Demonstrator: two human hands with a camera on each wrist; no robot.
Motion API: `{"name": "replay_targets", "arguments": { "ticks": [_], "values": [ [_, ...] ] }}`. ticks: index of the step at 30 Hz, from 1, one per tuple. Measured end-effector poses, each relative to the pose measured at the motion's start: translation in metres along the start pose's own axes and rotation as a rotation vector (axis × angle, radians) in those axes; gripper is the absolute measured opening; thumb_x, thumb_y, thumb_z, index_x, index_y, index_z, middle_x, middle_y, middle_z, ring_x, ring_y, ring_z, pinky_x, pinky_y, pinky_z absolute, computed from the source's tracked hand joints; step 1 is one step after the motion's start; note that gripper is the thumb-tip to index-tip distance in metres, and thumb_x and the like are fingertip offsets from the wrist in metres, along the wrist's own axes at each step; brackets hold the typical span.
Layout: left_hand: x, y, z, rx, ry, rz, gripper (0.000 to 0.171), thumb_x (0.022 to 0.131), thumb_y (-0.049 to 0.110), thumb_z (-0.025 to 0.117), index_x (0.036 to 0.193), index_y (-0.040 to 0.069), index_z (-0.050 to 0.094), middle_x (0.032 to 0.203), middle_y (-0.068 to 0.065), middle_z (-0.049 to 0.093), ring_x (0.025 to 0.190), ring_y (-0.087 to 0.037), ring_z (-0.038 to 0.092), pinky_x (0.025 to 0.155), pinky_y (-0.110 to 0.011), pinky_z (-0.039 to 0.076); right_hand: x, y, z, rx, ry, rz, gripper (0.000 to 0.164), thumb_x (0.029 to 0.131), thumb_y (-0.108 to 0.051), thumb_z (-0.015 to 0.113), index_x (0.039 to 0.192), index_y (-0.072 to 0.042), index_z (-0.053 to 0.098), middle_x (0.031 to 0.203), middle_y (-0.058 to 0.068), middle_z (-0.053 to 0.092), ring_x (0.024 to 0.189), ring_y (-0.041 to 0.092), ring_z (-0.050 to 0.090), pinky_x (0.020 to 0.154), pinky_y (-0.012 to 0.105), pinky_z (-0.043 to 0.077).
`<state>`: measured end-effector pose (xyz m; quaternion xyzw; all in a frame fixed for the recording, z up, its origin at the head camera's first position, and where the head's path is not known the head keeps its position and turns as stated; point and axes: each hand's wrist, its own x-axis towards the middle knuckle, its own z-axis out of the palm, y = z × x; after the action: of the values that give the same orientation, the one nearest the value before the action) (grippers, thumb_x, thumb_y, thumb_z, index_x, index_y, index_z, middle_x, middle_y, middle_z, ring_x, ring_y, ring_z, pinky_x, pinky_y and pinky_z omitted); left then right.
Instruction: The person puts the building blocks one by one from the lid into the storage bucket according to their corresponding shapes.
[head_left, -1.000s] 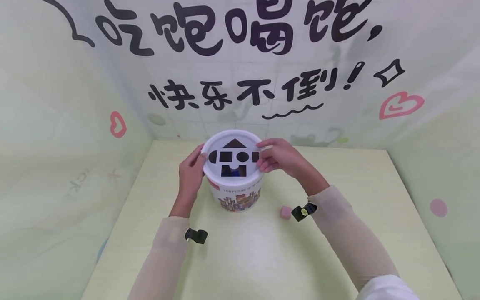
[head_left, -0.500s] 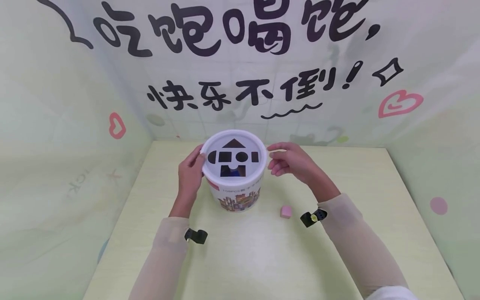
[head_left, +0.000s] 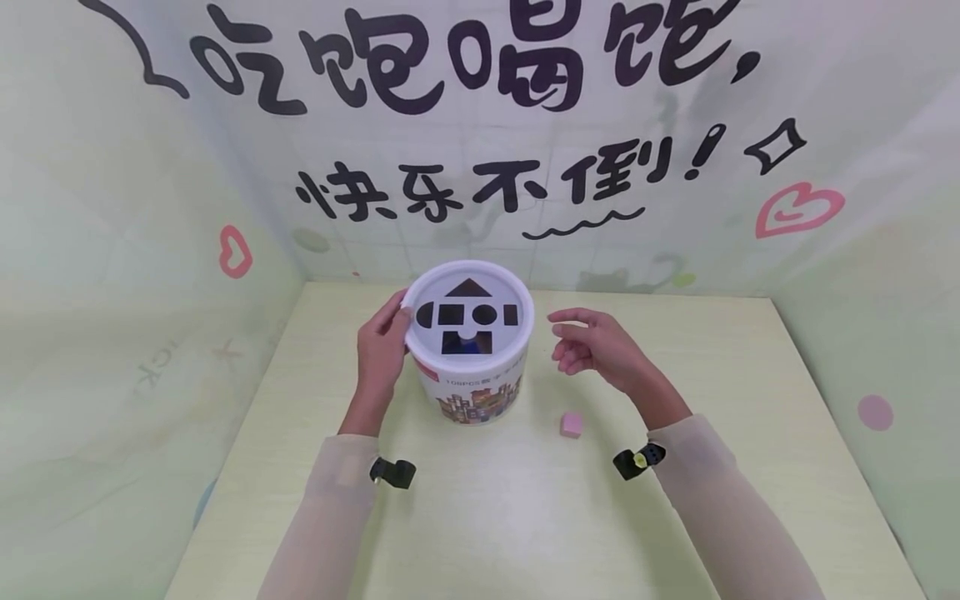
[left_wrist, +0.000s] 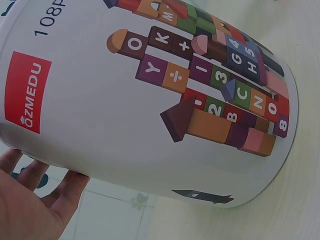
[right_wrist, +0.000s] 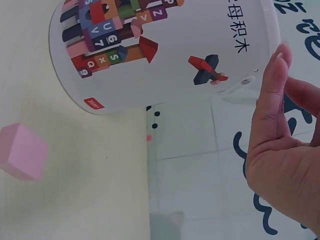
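Note:
A white cylindrical block bucket (head_left: 480,393) stands upright on the table, printed with coloured letter and number blocks. Its white lid (head_left: 432,342) has shaped cutouts, including a triangle, a square and a circle; something blue shows through the lowest one. My left hand (head_left: 381,346) grips the bucket's left side, thumb at the lid rim; the left wrist view shows its fingers (left_wrist: 67,192) against the wall. To the right of the bucket, my right hand (head_left: 600,348) is apart from it, fingers loosely bent and holding nothing. A pink cube (head_left: 571,425) lies below that hand.
The pale wooden table (head_left: 480,517) meets a fabric backdrop (head_left: 420,242) just behind the bucket. More fabric rises along the left (head_left: 150,417) and right (head_left: 862,350) sides. Both wrists wear small black cameras.
My right hand has let go of the lid's right edge and drawn away rightward and slightly toward me. The left hand, bucket and pink cube have stayed in place.

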<state>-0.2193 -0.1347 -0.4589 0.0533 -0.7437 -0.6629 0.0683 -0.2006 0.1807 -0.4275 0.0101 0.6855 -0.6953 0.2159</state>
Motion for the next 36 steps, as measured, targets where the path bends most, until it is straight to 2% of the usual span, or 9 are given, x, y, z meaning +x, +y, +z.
{"name": "replay_targets", "arguments": {
  "ticks": [3,13,21,27,31,36],
  "values": [
    [0.0,0.0,0.001,0.01,0.002,-0.01,0.037,0.098,0.036,0.054,0.135,0.032,0.058,0.134,-0.001,0.061,0.106,-0.021,0.066,0.08,-0.024,0.059,-0.001,0.008,-0.003,-0.007,0.012,0.014,0.043,0.098,-0.018,0.057,0.137,-0.003,0.046,0.071,0.005,0.067,0.055,0.013,0.064,0.059,0.026,0.06],
    [0.0,0.0,0.001,0.004,0.005,-0.008,0.037,0.098,0.035,0.055,0.135,0.032,0.058,0.134,-0.001,0.06,0.107,-0.021,0.065,0.081,-0.024,0.059,-0.006,0.043,-0.02,-0.057,0.057,0.063,0.043,0.096,-0.02,0.061,0.135,-0.006,0.051,0.07,0.005,0.066,0.057,0.014,0.063,0.062,0.029,0.061],
    [0.001,-0.001,0.001,0.007,0.008,-0.006,0.037,0.098,0.035,0.055,0.135,0.031,0.059,0.133,-0.001,0.061,0.105,-0.02,0.066,0.081,-0.024,0.059,-0.006,0.073,-0.029,-0.104,0.058,0.111,0.052,0.093,-0.022,0.065,0.138,-0.001,0.049,0.068,0.005,0.066,0.055,0.014,0.063,0.06,0.029,0.061],
    [0.001,-0.001,0.001,0.009,0.002,0.001,0.037,0.098,0.035,0.054,0.135,0.031,0.058,0.134,0.0,0.061,0.107,-0.021,0.065,0.082,-0.024,0.059,-0.007,0.087,-0.033,-0.16,0.034,0.134,0.053,0.092,-0.022,0.066,0.138,-0.002,0.05,0.065,0.004,0.063,0.054,0.014,0.059,0.057,0.027,0.058],
    [0.0,-0.001,0.001,0.001,-0.005,0.011,0.038,0.098,0.035,0.054,0.136,0.03,0.058,0.135,-0.001,0.06,0.11,-0.025,0.064,0.083,-0.025,0.059,-0.009,0.096,-0.038,-0.194,-0.008,0.146,0.053,0.091,-0.022,0.067,0.137,-0.001,0.051,0.064,0.004,0.062,0.054,0.014,0.057,0.056,0.027,0.057],
    [0.001,-0.002,0.001,0.0,-0.003,0.011,0.037,0.099,0.034,0.053,0.135,0.031,0.058,0.135,0.0,0.06,0.109,-0.023,0.065,0.082,-0.024,0.059,-0.009,0.105,-0.045,-0.232,-0.066,0.181,0.053,0.09,-0.021,0.069,0.136,-0.002,0.053,0.067,0.007,0.065,0.057,0.015,0.06,0.059,0.03,0.059]
  ]
}}
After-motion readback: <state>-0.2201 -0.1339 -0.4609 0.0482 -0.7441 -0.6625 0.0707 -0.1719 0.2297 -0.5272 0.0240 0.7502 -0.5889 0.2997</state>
